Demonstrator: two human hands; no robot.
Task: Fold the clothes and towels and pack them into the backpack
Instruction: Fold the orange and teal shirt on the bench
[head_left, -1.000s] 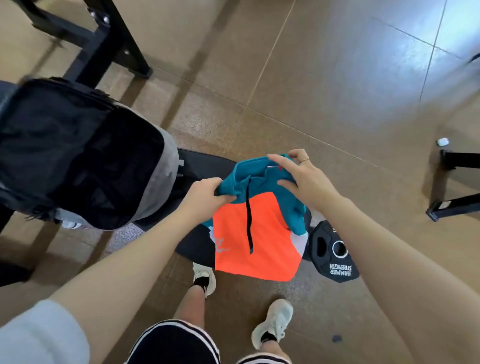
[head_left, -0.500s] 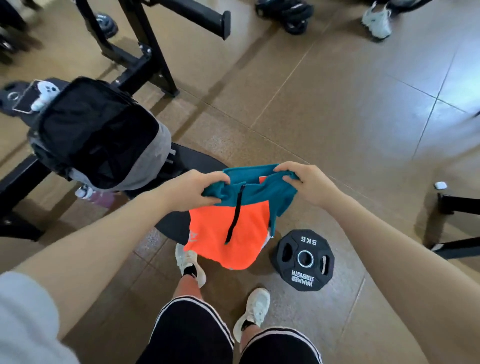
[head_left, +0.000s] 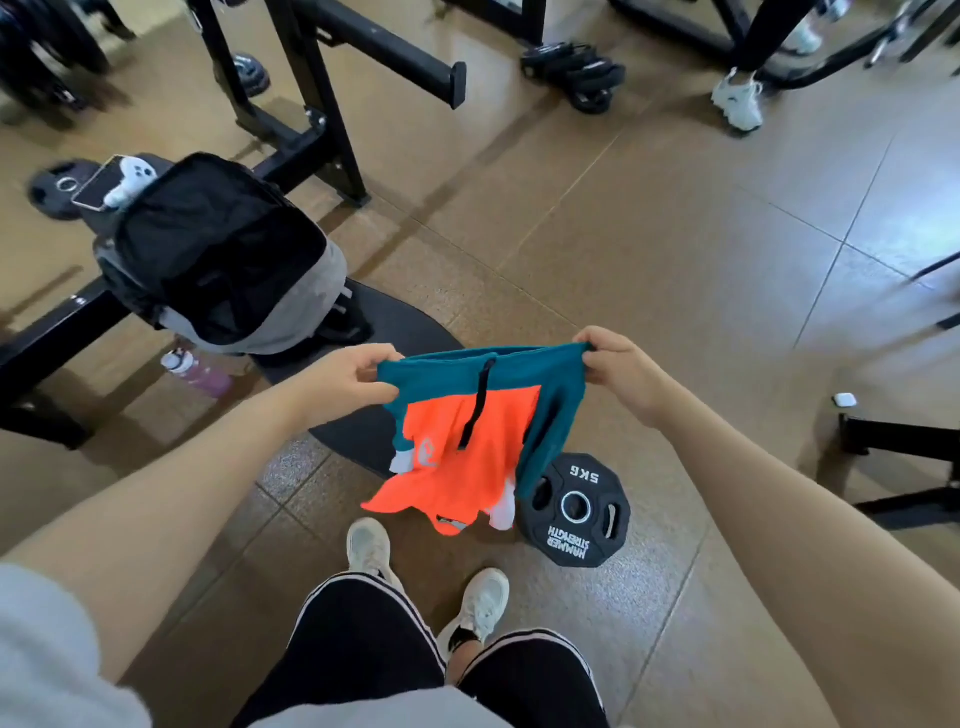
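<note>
We are pinching the shorts (head_left: 470, 415) by the waist with both hands, left (head_left: 349, 375) and right (head_left: 618, 364), and a loose grip could be dropping them on the floor (head_left: 675, 234).

One garment (head_left: 467, 441), one backpack (head_left: 223, 254)

5KG weight plate (head_left: 575, 508) on floor (head_left: 675, 249).

Tan tiled floor (head_left: 649, 218) — black gym frames (head_left: 311, 104), glare
</note>
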